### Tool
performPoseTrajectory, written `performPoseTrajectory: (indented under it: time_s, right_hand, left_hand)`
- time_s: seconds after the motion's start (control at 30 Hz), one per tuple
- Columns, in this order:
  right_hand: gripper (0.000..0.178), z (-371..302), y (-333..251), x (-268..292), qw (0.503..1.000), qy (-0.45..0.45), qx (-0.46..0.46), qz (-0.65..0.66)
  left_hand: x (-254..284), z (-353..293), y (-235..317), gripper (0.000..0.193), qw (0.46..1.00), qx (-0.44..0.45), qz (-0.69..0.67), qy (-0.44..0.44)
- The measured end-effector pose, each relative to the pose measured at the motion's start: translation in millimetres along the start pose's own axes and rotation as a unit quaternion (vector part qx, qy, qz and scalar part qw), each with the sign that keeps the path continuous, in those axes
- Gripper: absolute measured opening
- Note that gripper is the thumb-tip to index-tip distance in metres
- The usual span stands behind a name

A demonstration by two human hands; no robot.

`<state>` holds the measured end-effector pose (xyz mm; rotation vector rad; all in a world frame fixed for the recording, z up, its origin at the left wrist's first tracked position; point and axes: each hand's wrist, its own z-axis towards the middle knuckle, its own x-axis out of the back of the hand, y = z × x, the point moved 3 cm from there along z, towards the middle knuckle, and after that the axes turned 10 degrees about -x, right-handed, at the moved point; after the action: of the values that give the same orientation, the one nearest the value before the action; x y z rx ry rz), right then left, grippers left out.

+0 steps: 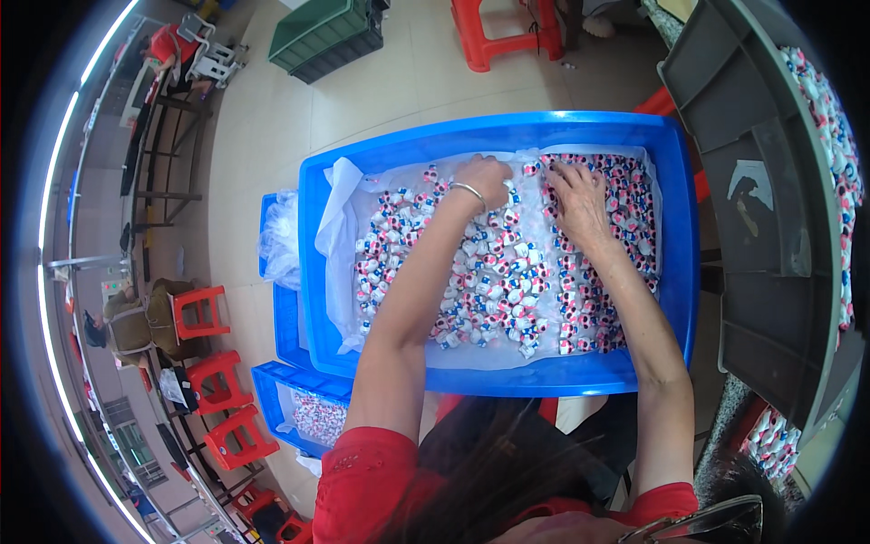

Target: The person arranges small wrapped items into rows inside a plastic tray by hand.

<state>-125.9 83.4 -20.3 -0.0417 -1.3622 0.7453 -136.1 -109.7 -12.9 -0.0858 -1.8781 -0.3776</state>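
A large blue plastic tub lined with white sheeting stands before me. In its left part many small white, pink and blue figurines lie loose. More figurines stand packed close in rows on the right. My left hand, with a bracelet at the wrist, is over the far side of the loose ones. Its fingers curl down and inward, and what they hold is hidden. My right hand rests at the left edge of the packed rows, fingers apart and touching figurine tops.
Close on my right leans a big grey crate, with more figurines beyond it. Smaller blue bins sit at the tub's left. Red stools line the left, near a seated person. Green crates lie ahead.
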Motion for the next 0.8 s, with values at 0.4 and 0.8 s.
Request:
performPoseTrajectory:
  time_s: [0.4, 0.8]
  right_hand:
    - [0.034, 33, -8, -20, 0.998, 0.024, 0.046, -0.027]
    - [0.048, 38, 0, -17, 0.999, -0.041, 0.027, 0.012]
  left_hand:
    - [-1, -3, 4, 0.031, 0.982, -0.06, -0.119, 0.131]
    - [-23, 8, 5, 0.017, 0.939, -0.08, -0.185, 0.28]
